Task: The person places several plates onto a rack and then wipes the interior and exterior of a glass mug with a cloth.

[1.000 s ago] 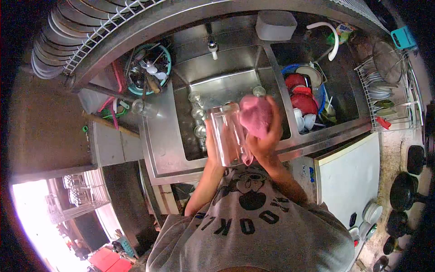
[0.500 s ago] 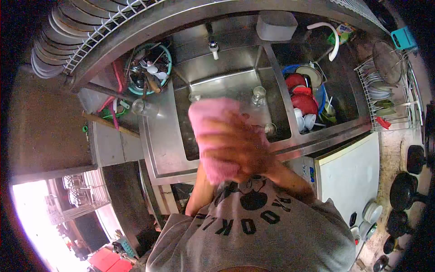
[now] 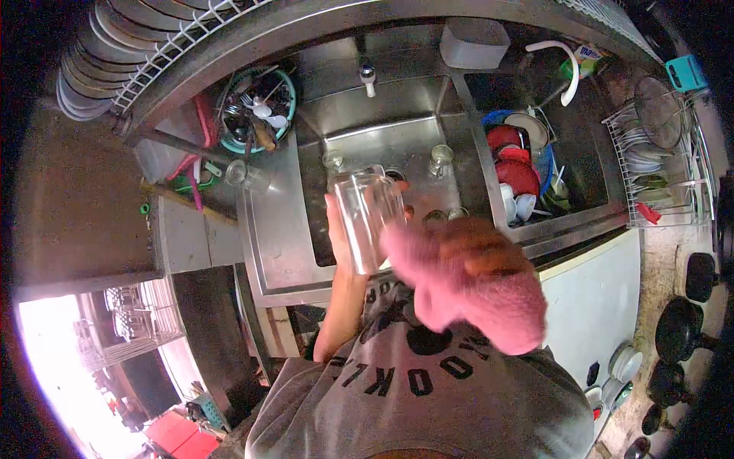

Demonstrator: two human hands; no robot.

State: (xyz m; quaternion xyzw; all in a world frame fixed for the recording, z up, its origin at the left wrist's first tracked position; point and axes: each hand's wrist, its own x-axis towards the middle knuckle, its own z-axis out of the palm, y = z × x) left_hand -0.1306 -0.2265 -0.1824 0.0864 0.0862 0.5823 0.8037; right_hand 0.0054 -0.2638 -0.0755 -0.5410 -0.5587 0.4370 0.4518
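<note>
A clear drinking glass (image 3: 361,213) is held over the sink by my left hand (image 3: 342,249). The thumb lies along its near side and fingertips show past its far side. My right hand (image 3: 475,246), smeared by motion, grips a pink cloth (image 3: 497,310) that hangs over my shirt front. The cloth's blurred left end is beside the lower part of the glass. More glasses (image 3: 441,159) stand on the floor of the steel sink (image 3: 382,128), beyond my hands.
At the left, a basket of cutlery (image 3: 287,98) and a clear glass (image 3: 237,174) sit on the steel counter (image 3: 269,241). The right basin holds a blue tub with red dishes (image 3: 517,176). Plate racks (image 3: 665,180) stand farther right; pans hang beyond.
The pink cloth, earlier held up before my hands and over the sink, has swung right and toward me in my right hand. The glass in my left hand is now uncovered.
</note>
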